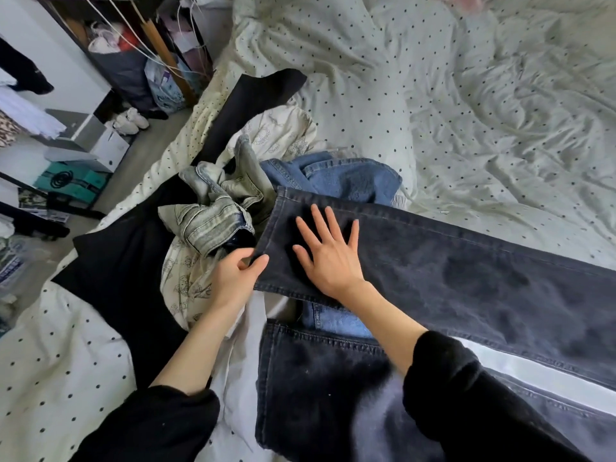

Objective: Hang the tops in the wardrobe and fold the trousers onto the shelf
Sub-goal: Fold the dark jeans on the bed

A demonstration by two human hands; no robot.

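- Dark grey jeans [450, 261] lay on the bed, one leg stretched from the right edge of the view toward the centre, its hem end near the middle of the clothes pile.
- Right hand [328, 251] lay flat on that leg close to the hem, fingers straight and spread, palm down on the denim.
- Left hand [235, 278] pinched the near corner of the hem, thumb on top of the fabric and the other fingers curled beneath the edge.
- Another part of the same dark denim, with a stitched seam showing, lay nearer the person under the right forearm.
- Blue jeans [336, 176] lay crumpled just behind the stretched leg; a strip of blue denim also showed beneath it, close to the right wrist.
- Pale washed grey jeans [216, 208] sat bunched to the left of the hem, touching the blue pair.
- A black garment [133, 261] ran in a long band from the upper centre of the bed down toward the left sleeve; its type could not be told.
- A cream printed top [283, 131] lay partly under the pile.
- Polka-dot duvet [466, 111], rumpled, covered the bed.
- White trainers [131, 121] stood on the floor at left, near a cluttered dark shelf unit [110, 45].
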